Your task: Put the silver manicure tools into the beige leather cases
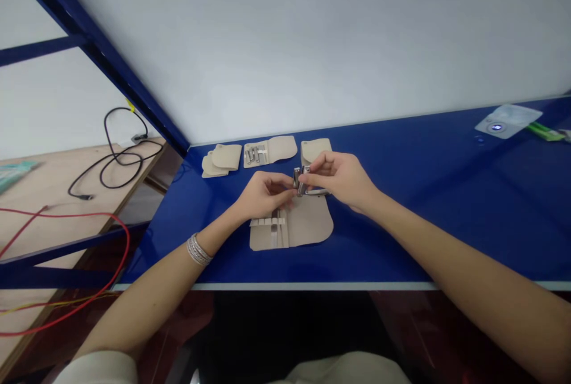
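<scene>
A beige manicure case [312,223] lies unfolded on the blue table in front of me, with slim metal tools [274,234] in its left half's slots. Just above it, my left hand [265,194] pinches a small silver nail clipper [296,176] between thumb and fingers. My right hand [341,177] closes its fingertips on another nail clipper [304,181], close against the first. Another metal tool [316,192] shows under the right fingers; its kind is partly hidden, and I cannot tell whether it is held.
Behind my hands are a second open case [281,147] with metal tools, folded cases [227,157] at left and another case [316,147]. A clear packet [508,119] and a green item [546,132] lie far right. Black cable [104,158] rests on the left wooden table.
</scene>
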The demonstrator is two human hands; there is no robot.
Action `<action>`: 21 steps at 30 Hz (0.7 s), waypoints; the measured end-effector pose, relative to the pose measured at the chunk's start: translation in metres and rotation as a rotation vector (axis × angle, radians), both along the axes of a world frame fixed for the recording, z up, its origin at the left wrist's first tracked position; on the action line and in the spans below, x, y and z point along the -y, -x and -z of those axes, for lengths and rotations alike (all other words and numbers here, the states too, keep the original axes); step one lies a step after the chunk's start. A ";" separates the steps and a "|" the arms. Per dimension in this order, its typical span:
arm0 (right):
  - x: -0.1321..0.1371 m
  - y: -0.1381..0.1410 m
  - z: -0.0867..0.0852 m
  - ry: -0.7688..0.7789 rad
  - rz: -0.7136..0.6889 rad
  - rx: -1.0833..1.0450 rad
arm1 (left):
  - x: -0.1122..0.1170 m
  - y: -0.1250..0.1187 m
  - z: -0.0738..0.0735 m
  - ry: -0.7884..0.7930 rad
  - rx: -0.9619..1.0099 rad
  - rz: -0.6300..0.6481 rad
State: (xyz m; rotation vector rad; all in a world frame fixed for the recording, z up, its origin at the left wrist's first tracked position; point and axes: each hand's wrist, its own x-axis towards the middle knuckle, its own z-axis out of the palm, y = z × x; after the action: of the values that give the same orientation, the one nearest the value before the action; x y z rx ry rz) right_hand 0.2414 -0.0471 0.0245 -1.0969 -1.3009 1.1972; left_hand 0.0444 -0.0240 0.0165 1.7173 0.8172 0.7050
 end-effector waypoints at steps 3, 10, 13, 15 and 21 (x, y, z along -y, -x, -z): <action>-0.001 0.000 0.001 -0.016 0.017 -0.007 | 0.001 0.001 0.000 -0.015 -0.005 0.003; -0.001 0.001 0.003 -0.043 0.034 -0.018 | 0.000 0.001 0.002 -0.019 -0.024 -0.026; -0.001 0.000 0.003 -0.055 0.033 0.016 | 0.000 0.000 0.003 -0.014 -0.031 -0.046; -0.001 -0.001 0.003 -0.076 0.035 0.050 | 0.000 0.000 0.003 -0.032 -0.040 -0.042; -0.002 -0.003 0.001 -0.120 0.035 0.182 | -0.001 0.001 0.004 -0.094 -0.072 -0.063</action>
State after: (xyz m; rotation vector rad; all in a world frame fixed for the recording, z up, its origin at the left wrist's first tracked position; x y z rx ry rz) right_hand 0.2448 -0.0455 0.0239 -1.1566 -1.4672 0.9982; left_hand 0.0437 -0.0232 0.0121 1.8167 0.9033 0.7379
